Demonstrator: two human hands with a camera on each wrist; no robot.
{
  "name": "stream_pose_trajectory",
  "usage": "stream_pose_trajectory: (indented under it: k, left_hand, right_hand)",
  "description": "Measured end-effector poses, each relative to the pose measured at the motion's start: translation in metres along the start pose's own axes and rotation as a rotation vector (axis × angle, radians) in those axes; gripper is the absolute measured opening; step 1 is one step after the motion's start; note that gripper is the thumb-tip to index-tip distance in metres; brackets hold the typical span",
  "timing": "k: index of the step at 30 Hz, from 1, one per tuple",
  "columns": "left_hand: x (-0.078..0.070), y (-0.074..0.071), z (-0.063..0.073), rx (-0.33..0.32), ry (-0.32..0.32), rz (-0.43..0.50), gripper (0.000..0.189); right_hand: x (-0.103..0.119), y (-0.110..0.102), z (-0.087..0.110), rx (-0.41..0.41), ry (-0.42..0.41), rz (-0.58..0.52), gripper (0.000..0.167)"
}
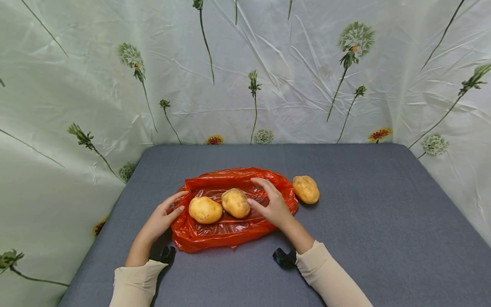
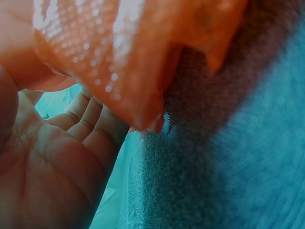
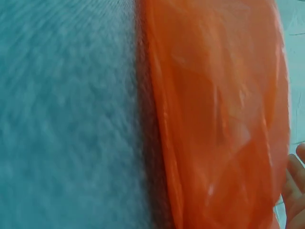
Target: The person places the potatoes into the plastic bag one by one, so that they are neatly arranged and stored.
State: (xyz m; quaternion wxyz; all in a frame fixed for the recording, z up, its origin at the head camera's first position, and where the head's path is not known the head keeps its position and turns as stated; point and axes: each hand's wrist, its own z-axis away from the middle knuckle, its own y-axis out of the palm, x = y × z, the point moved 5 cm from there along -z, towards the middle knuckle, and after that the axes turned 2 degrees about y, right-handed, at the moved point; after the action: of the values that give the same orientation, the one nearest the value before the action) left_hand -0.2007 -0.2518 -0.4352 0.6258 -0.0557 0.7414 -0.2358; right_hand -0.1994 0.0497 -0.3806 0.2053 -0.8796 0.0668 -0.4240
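Note:
A red plastic bag [image 1: 230,238] lies spread open on the table, and two potatoes rest on it: one on the left [image 1: 205,210] and one near the middle [image 1: 236,203]. My left hand [image 1: 159,221] is at the bag's left edge, thumb and fingers apart; in the left wrist view the bag [image 2: 119,57] covers some fingertips, so contact there is unclear. Over the bag's right part is my right hand [image 1: 274,207], its fingers spread and its thumb tip beside the middle potato. Whether that thumb touches the potato cannot be told.
A third potato [image 1: 306,189] lies on the grey table [image 1: 376,221], just past the bag's right end. Behind the table hangs a pale, flower-printed sheet [image 1: 299,76], which also runs down both sides. Dark wrist devices are under both forearms.

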Motion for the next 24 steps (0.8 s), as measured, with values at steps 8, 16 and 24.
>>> stream_pose_trajectory:
  k: [8,16,24]
  left_hand:
    - [-0.001,0.0,0.0,0.002,-0.01,0.0,0.044]
    - [0.001,0.0,-0.001,0.001,-0.028,-0.028,0.044]
    - [0.0,0.0,0.001,0.006,-0.038,-0.007,0.045]
  right_hand:
    - [0.011,-0.018,0.002,-0.067,-0.018,-0.004,0.053]
    - [0.007,-0.033,0.006,-0.14,-0.055,0.008,0.055]
    - [0.0,-0.046,0.011,-0.168,-0.032,0.029,0.056]
